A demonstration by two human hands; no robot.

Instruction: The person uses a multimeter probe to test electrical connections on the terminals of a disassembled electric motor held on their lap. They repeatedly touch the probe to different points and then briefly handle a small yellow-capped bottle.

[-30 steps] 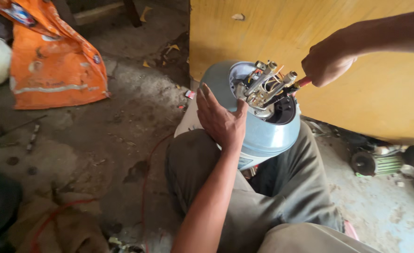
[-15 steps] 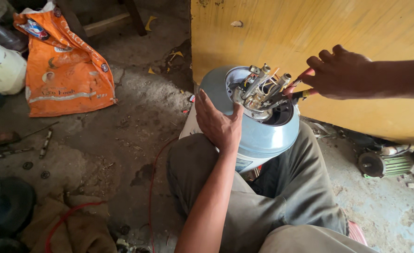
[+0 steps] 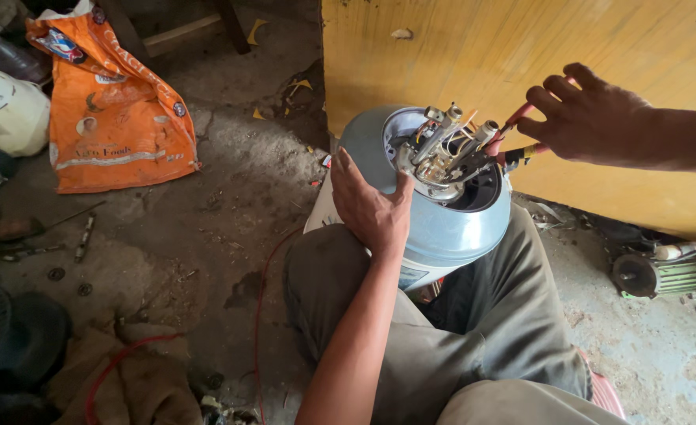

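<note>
While a seated person looks down at their own lap, a light blue cylindrical water heater tank [image 3: 442, 228] rests between their thighs, its long axis tilted up and away from the body, open end facing up and towards a yellow wooden panel [image 3: 521, 63]. A cluster of metal fittings and wires [image 3: 446, 149] sticks out of that open end.

Flat against the near left side of the tank lies the left hand [image 3: 372, 208], fingers spread, steadying it without closing round anything. Over the tank's far right rim reaches the right hand [image 3: 592, 118], its grip pinched shut on a tool with a red and yellow handle [image 3: 521, 145] that points into the fittings.

Just behind the tank the yellow panel stands, leaving little room on that side. Bare concrete floor [image 3: 230, 205] lies open to the left. Further left sits an orange plastic sack [image 3: 116, 118], well apart from the tank. A small electric motor [image 3: 655, 275] lies on the floor to the right, and a thin red wire [image 3: 257, 315] trails beside the left leg.
</note>
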